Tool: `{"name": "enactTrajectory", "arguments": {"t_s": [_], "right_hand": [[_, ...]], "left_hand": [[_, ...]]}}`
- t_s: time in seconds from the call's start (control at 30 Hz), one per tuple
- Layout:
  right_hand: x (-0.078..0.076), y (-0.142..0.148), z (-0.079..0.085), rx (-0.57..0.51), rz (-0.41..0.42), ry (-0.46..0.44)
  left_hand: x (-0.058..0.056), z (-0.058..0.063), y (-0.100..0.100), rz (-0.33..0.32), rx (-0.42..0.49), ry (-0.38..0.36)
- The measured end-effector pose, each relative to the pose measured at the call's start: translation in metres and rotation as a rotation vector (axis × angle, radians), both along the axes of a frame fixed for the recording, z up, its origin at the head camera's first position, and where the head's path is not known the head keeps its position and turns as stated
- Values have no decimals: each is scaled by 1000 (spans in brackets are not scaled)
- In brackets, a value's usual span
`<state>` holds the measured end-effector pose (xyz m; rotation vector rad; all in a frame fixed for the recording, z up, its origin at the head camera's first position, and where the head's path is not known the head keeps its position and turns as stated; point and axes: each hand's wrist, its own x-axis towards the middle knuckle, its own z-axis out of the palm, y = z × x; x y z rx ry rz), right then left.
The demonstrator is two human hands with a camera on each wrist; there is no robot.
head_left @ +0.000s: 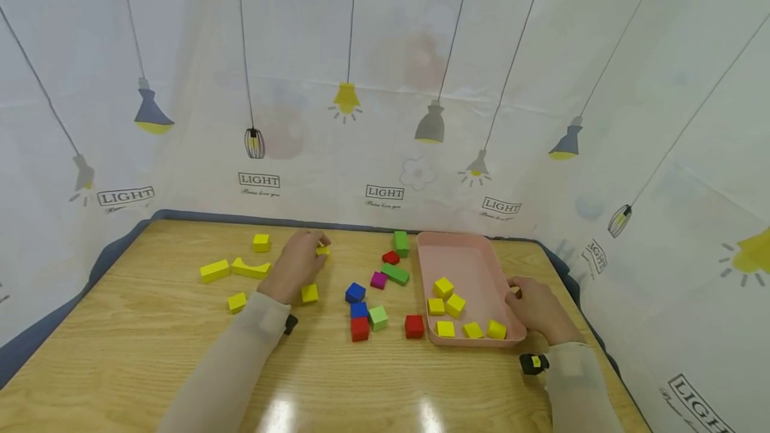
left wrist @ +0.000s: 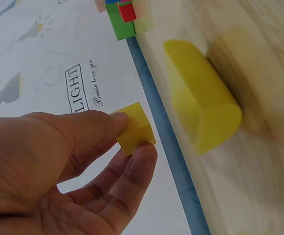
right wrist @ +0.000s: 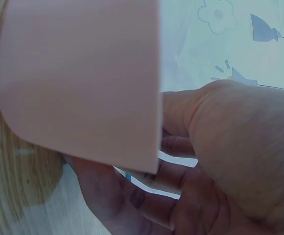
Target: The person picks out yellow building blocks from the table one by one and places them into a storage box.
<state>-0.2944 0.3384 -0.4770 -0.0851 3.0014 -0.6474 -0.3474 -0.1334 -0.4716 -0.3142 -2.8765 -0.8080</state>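
Observation:
My left hand point(head_left: 293, 267) pinches a small yellow block point(left wrist: 136, 128) between thumb and fingertips, above the far part of the table. In the left wrist view a yellow block with a curved side point(left wrist: 205, 98) lies near that hand on the wood. At the right, my right hand point(head_left: 537, 306) grips the side of a pink tray point(head_left: 460, 252), its thumb at the rim and its fingers around the outside of the wall point(right wrist: 83, 83). Several yellow blocks point(head_left: 455, 305) lie in the tray's near half.
Left of the left hand are more yellow blocks, among them a long block point(head_left: 214, 271) and an arched block point(head_left: 250, 268). Between hand and tray lie blue point(head_left: 355, 293), red point(head_left: 414, 327), green point(head_left: 395, 274) and magenta point(head_left: 378, 280) blocks. A printed curtain point(head_left: 313, 172) stands behind the table.

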Motion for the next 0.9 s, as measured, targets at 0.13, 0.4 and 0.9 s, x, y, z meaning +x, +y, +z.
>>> {"name": "enactTrajectory", "arguments": {"t_s": [0.13, 0.4, 0.9], "right_hand": [[-1, 1, -3, 7, -8, -1], [-3, 3, -6, 13, 8, 5], [-2, 2, -5, -14, 49, 23]], "left_hand": [[1, 3, 7, -1, -13, 11], [6, 9, 25, -6, -8, 4], [20, 8, 66, -121, -9, 82]]}}
